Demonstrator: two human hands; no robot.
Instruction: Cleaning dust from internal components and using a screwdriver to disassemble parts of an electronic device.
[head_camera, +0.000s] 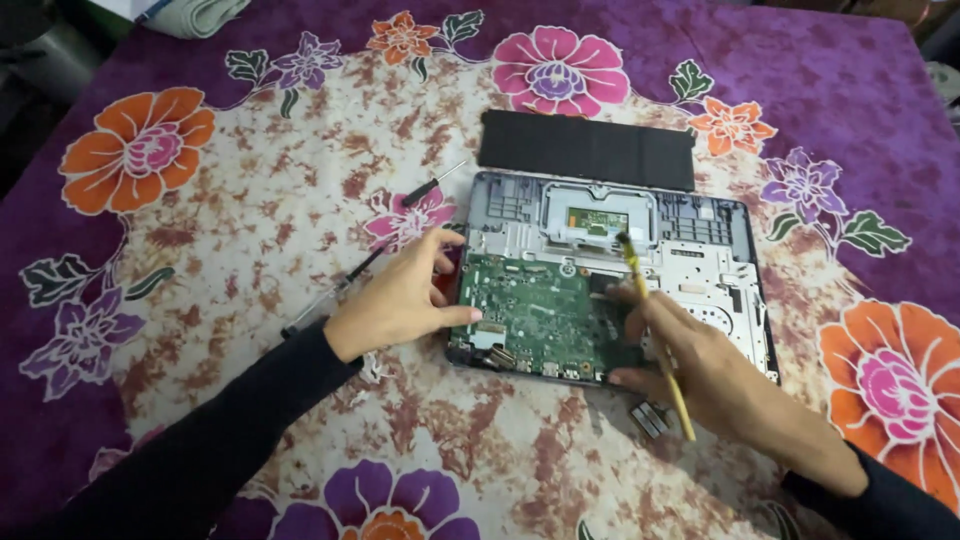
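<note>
Two hands work over an opened laptop base (610, 280) lying right of centre on the flower-patterned desk (250, 220): the left hand (395, 300) rests half-curled and empty at the left edge of the green circuit board (540, 315), while the right hand (700, 370) pinches a thin yellow-handled brush (655, 335), its tip above the board. A hard stroke could, I judge, snag small board parts. The black battery (585, 150) lies just beyond the base, and a screwdriver (375, 255) near the left hand could roll.
</note>
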